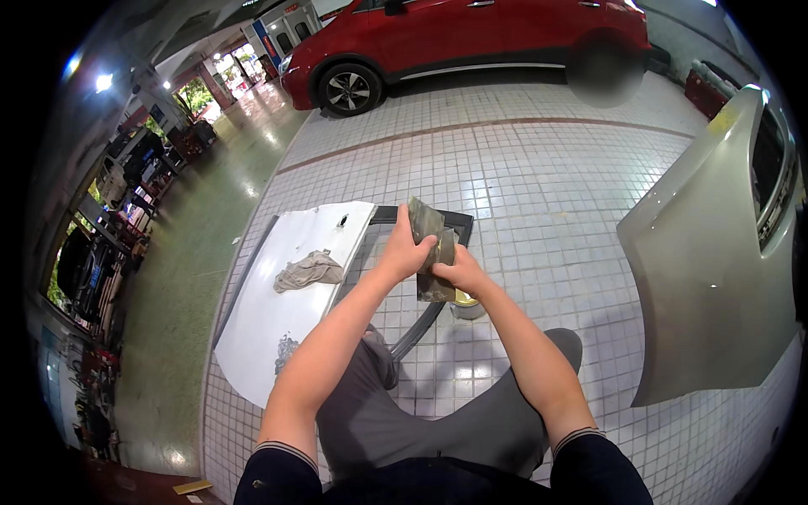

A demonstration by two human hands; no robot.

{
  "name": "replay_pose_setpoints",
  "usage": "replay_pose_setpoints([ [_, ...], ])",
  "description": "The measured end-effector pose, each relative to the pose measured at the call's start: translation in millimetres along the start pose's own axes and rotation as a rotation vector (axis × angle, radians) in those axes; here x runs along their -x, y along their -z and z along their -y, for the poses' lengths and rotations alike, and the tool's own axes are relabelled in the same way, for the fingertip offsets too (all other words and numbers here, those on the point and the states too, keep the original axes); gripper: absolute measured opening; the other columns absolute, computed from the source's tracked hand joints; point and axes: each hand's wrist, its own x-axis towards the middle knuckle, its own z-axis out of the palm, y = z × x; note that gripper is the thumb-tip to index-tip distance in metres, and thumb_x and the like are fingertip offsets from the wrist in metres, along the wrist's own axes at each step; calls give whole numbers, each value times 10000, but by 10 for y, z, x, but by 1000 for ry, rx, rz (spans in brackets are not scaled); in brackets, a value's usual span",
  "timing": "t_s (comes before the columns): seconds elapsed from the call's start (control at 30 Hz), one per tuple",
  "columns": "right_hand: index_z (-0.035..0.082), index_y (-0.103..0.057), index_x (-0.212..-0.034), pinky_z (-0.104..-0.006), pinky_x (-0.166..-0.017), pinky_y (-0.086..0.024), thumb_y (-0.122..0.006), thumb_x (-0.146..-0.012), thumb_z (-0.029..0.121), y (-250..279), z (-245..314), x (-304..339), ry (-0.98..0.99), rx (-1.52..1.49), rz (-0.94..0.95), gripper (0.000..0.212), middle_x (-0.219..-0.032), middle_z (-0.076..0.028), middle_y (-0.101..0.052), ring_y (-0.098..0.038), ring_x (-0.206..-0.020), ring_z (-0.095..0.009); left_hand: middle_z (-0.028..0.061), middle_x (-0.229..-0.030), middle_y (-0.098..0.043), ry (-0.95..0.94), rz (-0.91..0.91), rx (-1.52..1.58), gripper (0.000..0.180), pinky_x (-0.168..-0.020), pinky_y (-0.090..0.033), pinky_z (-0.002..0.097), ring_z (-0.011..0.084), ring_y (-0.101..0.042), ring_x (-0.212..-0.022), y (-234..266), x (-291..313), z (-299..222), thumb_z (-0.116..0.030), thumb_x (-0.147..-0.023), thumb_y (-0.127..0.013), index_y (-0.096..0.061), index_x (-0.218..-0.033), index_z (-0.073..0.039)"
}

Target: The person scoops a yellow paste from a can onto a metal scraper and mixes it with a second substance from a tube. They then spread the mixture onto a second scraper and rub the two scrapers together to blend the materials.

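In front of my knees, my left hand [406, 250] is closed around a stained olive-grey flat plate [427, 220], its thumb across the face. Close beside it, my right hand [462, 271] grips a small dark flat scraper [447, 244], which is against the plate. The plate's lower part shows below the fingers; how the two pieces overlap is hard to make out. Under my right hand a round tin [468, 305] stands on the tiles, partly covered. To the left lies a white car door [252, 337] with a dark window frame [414, 333].
A crumpled grey rag [310, 271] lies on the door, near a rough grey patch [286, 352]. A silver-beige car body panel [707, 278] stands at the right. Beyond the tiled floor [539, 177] a red car [463, 38] is parked. Equipment lines the left side.
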Motion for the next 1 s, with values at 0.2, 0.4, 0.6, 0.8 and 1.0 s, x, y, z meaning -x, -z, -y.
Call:
replay_pose_setpoints([
  [0.2, -8, -663, -1053, -323, -787, -518, -686, -828, 167, -38, -122, -94, -82, 61, 35, 286, -904, -42, -694, -632, -837, -143, 329, -1347, -525, 32, 14, 65, 871, -1052, -453, 437, 425, -559, -1257, -13, -15, 282, -138, -847, -730, -182, -1483, 94],
  [0.4, -10, -680, -1050, -333, -784, -521, -675, -899, 205, -58, -203, -162, -209, 208, 157, 263, -905, -59, -711, -642, -839, -145, 332, -1338, -530, 38, 17, 102, 844, -1054, -450, 452, 438, -554, -1257, -86, -26, 679, -131, -844, -728, -211, -1473, 92],
  [0.6, -15, -700, -1044, -343, -786, -521, -669, -907, 222, -211, -155, -283, -309, 384, 210, 275, -915, -101, -731, -667, -843, -185, 292, -1373, -513, 101, 2, 59, 805, -1072, -437, 438, 410, -538, -1282, -4, 52, 807, -146, -843, -738, -266, -1468, 38],
  [0.8, -18, -682, -1069, -350, -804, -522, -652, -909, 212, -246, -523, -415, -235, 377, 123, 282, -929, -122, -727, -676, -876, -205, 289, -1245, -573, 108, -30, 111, 635, -969, -476, 478, 453, -581, -1145, -53, 47, 880, -91, -855, -680, -350, -1384, 30],
  [1.0, -13, -602, -1201, -327, -888, -515, -674, -916, 231, -367, -779, -463, -178, 285, -121, 382, -1088, -108, -702, -656, -1016, -176, 224, -1043, -587, -231, -223, -4, 336, -839, -489, 496, 446, -585, -939, -246, 105, 831, 21, -840, -574, -510, -1168, -16],
])
